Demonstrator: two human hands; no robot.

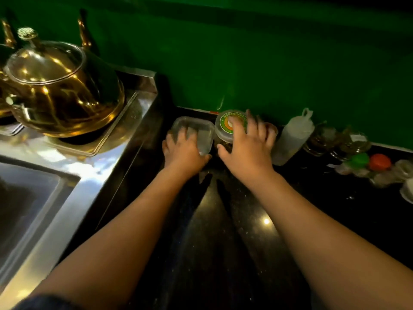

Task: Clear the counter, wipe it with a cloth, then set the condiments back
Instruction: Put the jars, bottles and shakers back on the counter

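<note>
The left hand (183, 151) grips a clear square container (202, 130); the right hand (245, 148) clasps a labelled jar (221, 124). Both should probably lift straight up, missing the squeeze bottle (292, 137).

At far left, a golden kettle (67, 95) with glass lid (44, 61), standing on a square tray (111, 133) upon the steel drainboard (89, 180). Below it, a steel sink basin (26, 209). Behind everything, a dark green wall (268, 52).

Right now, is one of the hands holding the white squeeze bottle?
No, the white squeeze bottle stands untouched, while the left hand is on the clear square box and the right hand on the round jar.
</note>
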